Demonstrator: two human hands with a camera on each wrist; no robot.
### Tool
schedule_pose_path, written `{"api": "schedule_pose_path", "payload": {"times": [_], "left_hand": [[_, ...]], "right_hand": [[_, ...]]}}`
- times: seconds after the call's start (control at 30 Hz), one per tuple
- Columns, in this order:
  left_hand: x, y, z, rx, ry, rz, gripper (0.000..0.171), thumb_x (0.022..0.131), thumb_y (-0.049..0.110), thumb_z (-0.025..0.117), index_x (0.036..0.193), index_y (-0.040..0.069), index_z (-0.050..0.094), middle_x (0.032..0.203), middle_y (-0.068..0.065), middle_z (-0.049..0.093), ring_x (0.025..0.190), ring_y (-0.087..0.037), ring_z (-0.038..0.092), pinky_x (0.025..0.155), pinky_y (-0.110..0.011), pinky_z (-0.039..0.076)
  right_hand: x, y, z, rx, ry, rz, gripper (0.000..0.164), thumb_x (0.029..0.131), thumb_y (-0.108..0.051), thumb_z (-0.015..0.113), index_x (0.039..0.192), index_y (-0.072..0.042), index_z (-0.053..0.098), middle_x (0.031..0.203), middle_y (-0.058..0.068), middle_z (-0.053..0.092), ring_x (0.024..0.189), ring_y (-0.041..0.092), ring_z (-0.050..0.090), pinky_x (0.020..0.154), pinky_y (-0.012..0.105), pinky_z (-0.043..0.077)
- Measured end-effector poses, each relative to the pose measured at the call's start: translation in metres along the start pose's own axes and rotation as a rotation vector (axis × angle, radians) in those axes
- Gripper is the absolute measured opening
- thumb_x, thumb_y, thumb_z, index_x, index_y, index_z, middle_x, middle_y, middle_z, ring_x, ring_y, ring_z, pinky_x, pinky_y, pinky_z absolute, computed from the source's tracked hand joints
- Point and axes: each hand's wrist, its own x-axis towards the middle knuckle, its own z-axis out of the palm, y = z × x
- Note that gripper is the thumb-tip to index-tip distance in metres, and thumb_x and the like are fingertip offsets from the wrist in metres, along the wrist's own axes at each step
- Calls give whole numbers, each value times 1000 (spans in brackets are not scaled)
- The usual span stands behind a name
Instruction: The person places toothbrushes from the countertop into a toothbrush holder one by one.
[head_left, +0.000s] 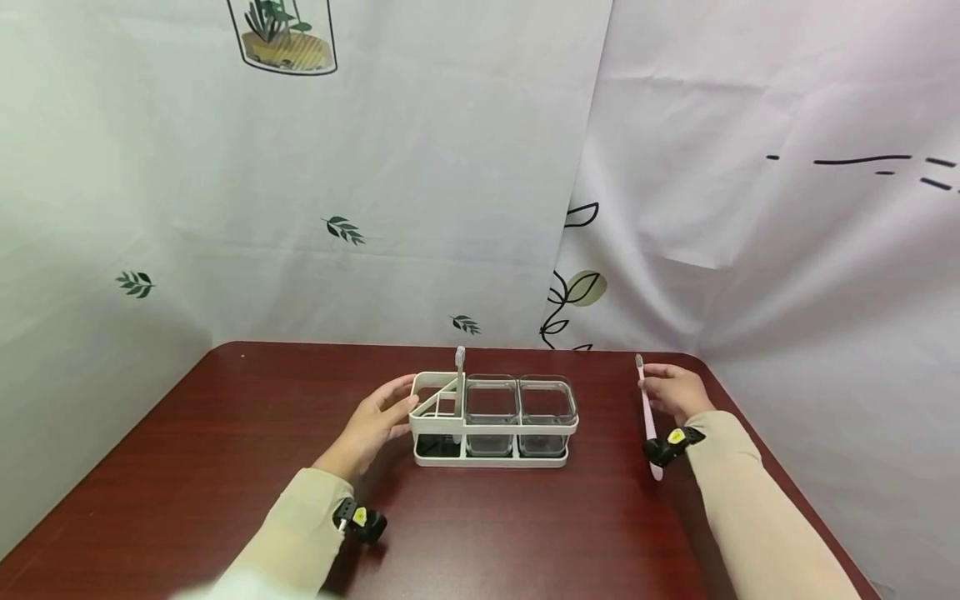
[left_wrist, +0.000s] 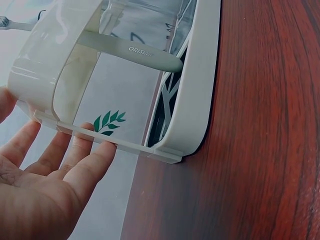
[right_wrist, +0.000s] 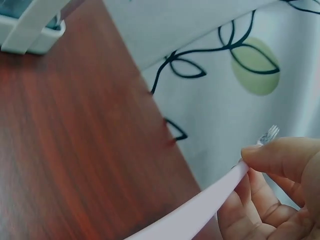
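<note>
Left hand (head_left: 369,428), fingers extended, touches holder (head_left: 495,430) from left; right hand (head_left: 677,392) pinches pink toothbrush (head_left: 648,417).

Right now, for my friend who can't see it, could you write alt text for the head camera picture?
A person's right hand pinches a pale pink toothbrush, while the left hand grips the end of a white rack holding a grey toothbrush and two clear cups on a reddish-brown table.

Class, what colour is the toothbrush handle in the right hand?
The handle is pale pink, shown best in the head view.
</note>
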Motion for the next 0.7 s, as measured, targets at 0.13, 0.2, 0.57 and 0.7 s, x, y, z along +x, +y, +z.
{"api": "schedule_pose_path", "payload": {"times": [0.13, 0.2, 0.57, 0.7], "left_hand": [[0, -1, -1, -1, -2, 1, 50, 99, 16, 55, 146, 9, 39, 145, -19, 42, 124, -35, 50, 97, -46, 48], [0, -1, -1, 3, -6, 10, 50, 99, 17, 55, 146, 8, 39, 145, -20, 42, 124, -35, 50, 97, -46, 48], [-2, 1, 1, -1, 1, 4, 50, 99, 18, 55, 146, 8, 39, 146, -22, 40, 124, -36, 49, 97, -47, 48], [-1, 1, 1, -15, 15, -9, 50, 100, 18, 53, 146, 7, 38, 146, -21, 38, 125, -35, 48, 98, -47, 47]], "right_hand": [[-3, -8, 3, 57, 20, -5, 49, 91, -3, 59, 136, 11, 44, 79, -11, 62, 73, 3, 57, 65, 20, 53], [-5, -13, 3, 77, 31, -10, 51, 91, -4, 60, 138, 9, 42, 79, -13, 61, 73, 3, 58, 66, 19, 53], [-21, -29, 8, 289, 91, 5, 47, 93, -7, 59, 137, 0, 44, 83, -14, 59, 78, 1, 58, 68, 16, 53], [-28, -38, 10, 414, 94, -14, 33, 93, -5, 59, 125, -8, 51, 83, -13, 60, 75, 1, 58, 66, 16, 52]]}}
